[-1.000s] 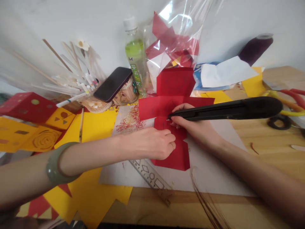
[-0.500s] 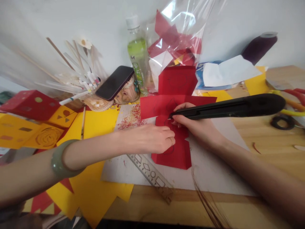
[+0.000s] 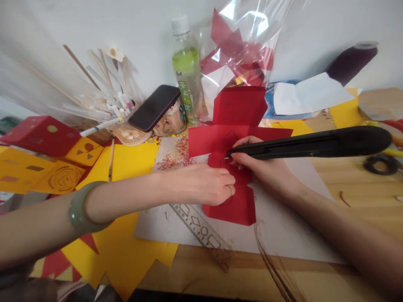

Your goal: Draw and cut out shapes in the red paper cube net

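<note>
A red paper box template (image 3: 239, 105) with flaps and faint pencil lines lies unfolded on a whitish board (image 3: 283, 235). My right hand (image 3: 252, 161) grips a black utility knife (image 3: 315, 142) near its front end, with the tip low over the middle of the template. The long handle points out to the right. My left hand (image 3: 210, 184), curled with a ring on one finger, presses on the lower part of the template beside the knife tip. Its fingertips are hidden beneath it. A clear ruler (image 3: 195, 222) slants below my left hand.
Yellow paper sheets (image 3: 122, 163) and decorated paper boxes (image 3: 40, 138) are at left. Behind stand a phone (image 3: 155, 107) on a wooden cup, a green drink bottle (image 3: 185, 67) and a plastic bag (image 3: 248, 46) of red scraps. Black tape (image 3: 380, 165) lies right.
The view has shifted slightly, so most things appear a little further right. Both hands keep their places on the red template, and the knife tip has barely moved against it.
</note>
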A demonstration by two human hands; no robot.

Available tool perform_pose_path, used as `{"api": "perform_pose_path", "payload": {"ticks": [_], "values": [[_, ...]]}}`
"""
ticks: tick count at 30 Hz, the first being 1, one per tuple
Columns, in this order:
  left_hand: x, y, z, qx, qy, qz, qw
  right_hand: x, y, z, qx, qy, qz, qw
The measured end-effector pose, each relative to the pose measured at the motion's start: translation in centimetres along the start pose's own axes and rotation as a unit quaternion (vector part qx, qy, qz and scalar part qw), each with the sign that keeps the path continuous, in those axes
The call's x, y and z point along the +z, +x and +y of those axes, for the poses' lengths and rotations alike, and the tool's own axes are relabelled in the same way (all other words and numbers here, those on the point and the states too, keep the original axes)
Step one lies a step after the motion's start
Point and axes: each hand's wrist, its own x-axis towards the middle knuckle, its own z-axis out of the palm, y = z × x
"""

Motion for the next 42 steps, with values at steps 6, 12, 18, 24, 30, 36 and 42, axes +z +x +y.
{"api": "perform_pose_path", "payload": {"ticks": [6, 12, 18, 24, 30, 36, 42], "values": [[-0.1, 0.5, 0.4, 0.03, 0.037, 0.014, 0.999, 0.0, -0.1, -0.4, 0.007, -0.009, 0.002, 1.0], [-0.1, 0.4, 0.5, 0.034, 0.045, 0.007, 0.998, 0.0, 0.0, -0.4, -0.007, -0.05, 0.003, 0.999], [0.1, 0.4, 0.4, 0.029, 0.049, 0.004, 0.998, 0.0, 0.0, -0.1, 0.003, -0.019, 0.007, 1.0], [0.2, 0.3, 0.2, 0.029, 0.048, 0.011, 0.998, 0.1, 0.0, 0.0, 0.001, -0.027, 0.01, 1.0], [0.1, 0.1, 0.0, 0.027, 0.046, 0.014, 0.998, 0.1, 0.0, -0.2, -0.008, -0.033, 0.011, 0.999], [0.1, -0.4, -0.3, 0.013, 0.013, 0.007, 1.0, 0.2, -0.1, -0.5, -0.011, -0.043, 0.011, 0.999], [0.1, -0.8, -0.5, 0.015, 0.0, -0.003, 1.0, 0.2, -0.1, -0.5, 0.004, -0.048, 0.007, 0.999]]}}
